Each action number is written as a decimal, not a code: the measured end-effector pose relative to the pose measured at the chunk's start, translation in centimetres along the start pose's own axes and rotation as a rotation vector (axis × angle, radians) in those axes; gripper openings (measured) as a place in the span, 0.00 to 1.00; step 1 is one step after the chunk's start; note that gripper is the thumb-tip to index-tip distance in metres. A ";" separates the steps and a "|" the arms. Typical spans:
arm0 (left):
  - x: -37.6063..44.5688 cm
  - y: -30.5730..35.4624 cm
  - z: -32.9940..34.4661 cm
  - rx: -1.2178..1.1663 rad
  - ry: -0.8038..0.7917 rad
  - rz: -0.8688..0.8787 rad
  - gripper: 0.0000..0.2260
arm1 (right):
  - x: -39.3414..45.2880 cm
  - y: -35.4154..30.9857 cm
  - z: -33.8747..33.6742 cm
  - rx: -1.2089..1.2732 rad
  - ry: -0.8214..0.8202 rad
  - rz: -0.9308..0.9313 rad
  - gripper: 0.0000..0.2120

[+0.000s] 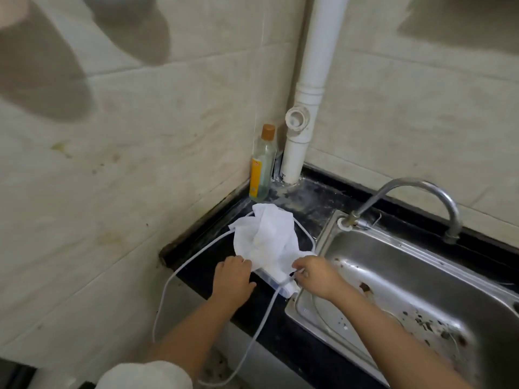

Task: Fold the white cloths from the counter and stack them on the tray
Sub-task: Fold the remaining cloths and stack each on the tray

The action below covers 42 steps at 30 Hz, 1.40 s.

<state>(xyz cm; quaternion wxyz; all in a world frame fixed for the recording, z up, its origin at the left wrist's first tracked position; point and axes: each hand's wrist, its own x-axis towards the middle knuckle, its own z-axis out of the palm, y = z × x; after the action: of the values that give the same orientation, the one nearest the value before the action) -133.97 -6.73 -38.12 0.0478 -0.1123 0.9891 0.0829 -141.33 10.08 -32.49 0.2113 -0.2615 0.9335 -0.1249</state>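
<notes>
Grip: the cloth is being pinched at its near edge by the right hand and held by the curled left hand. It is lying crumpled on the black worktop, beside the sink, below the bottle.

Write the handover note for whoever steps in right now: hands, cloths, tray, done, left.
Left hand: fingers curled at the near left edge of the white cloth; whether its grip has closed on the fabric can't be seen.
Right hand: pinching the cloth's near right corner.
The cloth lies crumpled on the black counter left of the sink, over what looks like the tray, of which only an edge shows. A white cable loops around it.
Done: no folded stack visible.
Left: spread, fold and stack this cloth; no other cloths in view.
</notes>
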 end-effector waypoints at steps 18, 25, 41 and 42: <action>5.0 -2.0 -2.0 -0.117 0.415 0.470 0.11 | 7.7 -1.0 1.8 0.126 0.082 -0.187 0.11; 4.9 -0.8 -11.4 -0.145 0.610 0.400 0.17 | 3.3 2.6 -6.9 -0.047 0.432 -0.224 0.08; 0.7 -3.1 -5.4 0.003 -0.538 0.337 0.18 | 3.2 3.0 -0.7 0.134 0.052 0.063 0.13; 0.7 -3.4 -5.1 -0.011 -0.533 0.304 0.19 | 4.1 2.7 -0.4 0.123 0.058 0.061 0.14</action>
<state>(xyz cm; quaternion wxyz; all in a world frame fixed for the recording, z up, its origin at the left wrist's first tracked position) -134.27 -10.99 -33.74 0.2919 0.0626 0.9467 0.1208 -145.83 10.14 -34.39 0.2034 -0.2160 0.9373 -0.1829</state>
